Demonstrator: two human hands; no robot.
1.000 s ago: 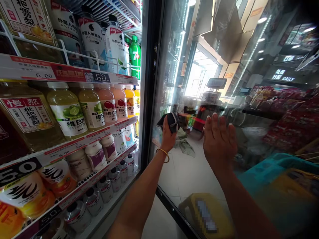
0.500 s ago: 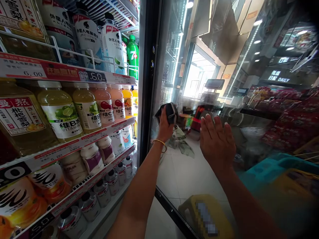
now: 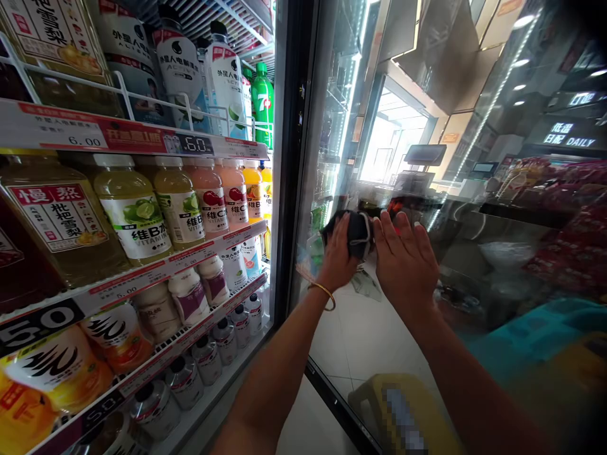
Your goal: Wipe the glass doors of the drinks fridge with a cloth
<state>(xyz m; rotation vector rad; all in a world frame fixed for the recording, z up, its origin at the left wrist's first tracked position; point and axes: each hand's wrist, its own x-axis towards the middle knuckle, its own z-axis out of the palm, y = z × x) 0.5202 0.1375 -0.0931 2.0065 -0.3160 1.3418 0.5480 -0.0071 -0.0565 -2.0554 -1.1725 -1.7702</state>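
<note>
My left hand (image 3: 340, 253), with a gold bangle at the wrist, is closed round a bunched dark cloth (image 3: 359, 235) with a light edge. The cloth is against the glass door (image 3: 455, 253) of the drinks fridge, which stands swung out to the right. Just right of the cloth, my right hand (image 3: 406, 262) lies open, its fingers stretched upward at the same glass. Its fingertips come close to the cloth; whether they touch it I cannot tell.
Left of the door, fridge shelves hold bottled drinks (image 3: 137, 215) behind price strips (image 3: 142, 142). The dark door frame (image 3: 341, 404) runs along the bottom. Through the glass show a yellow container (image 3: 370, 398), a turquoise basket (image 3: 531, 335) and red packages (image 3: 569, 234).
My left hand has moved right with the dark cloth, closing the gap to my right hand. The right hand stays open at the glass. The view has shifted slightly.
</note>
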